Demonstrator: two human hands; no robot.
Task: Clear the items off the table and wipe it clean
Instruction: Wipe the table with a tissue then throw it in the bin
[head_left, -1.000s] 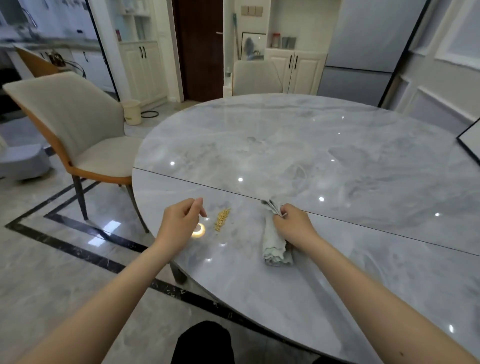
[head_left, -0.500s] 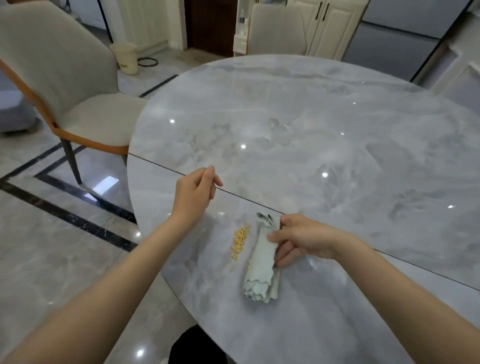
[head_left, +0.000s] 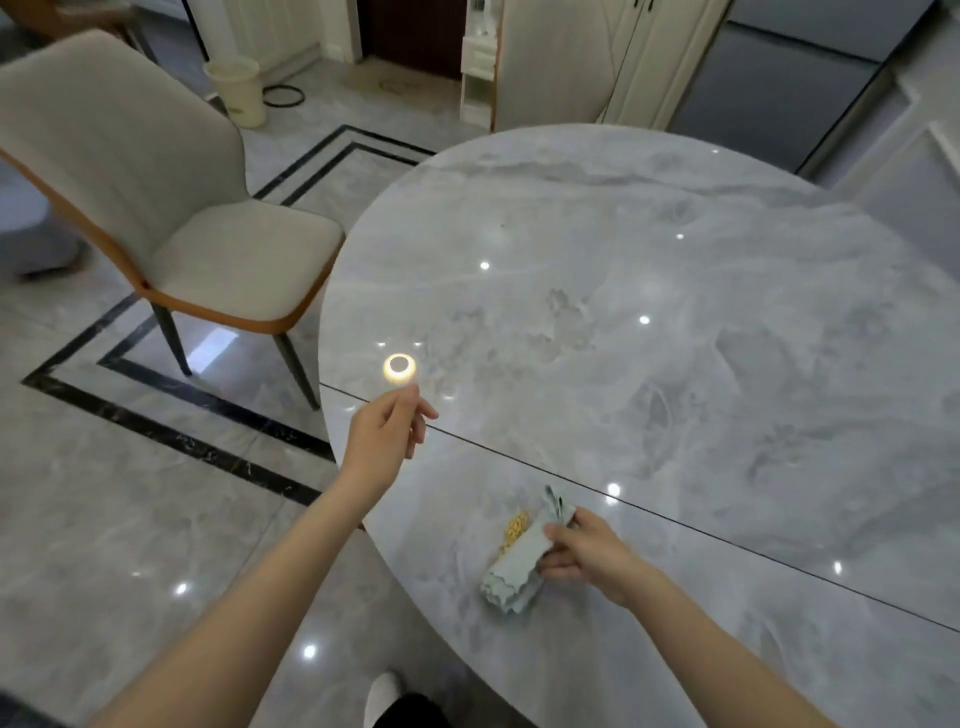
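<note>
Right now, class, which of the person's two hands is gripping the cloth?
The right hand: it grips the folded cloth beside the yellow crumbs. The left hand hovers apart, holding nothing visible.

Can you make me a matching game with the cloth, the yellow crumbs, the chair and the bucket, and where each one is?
Things:
1. cloth
2. yellow crumbs
3. chair
4. bucket

Places:
A. on the floor by the white cabinets
B. held by the right hand
C. on the table, against the cloth's edge
D. pulled back from the table's left side

Pairs: 1-B, 2-C, 3-D, 4-A
</note>
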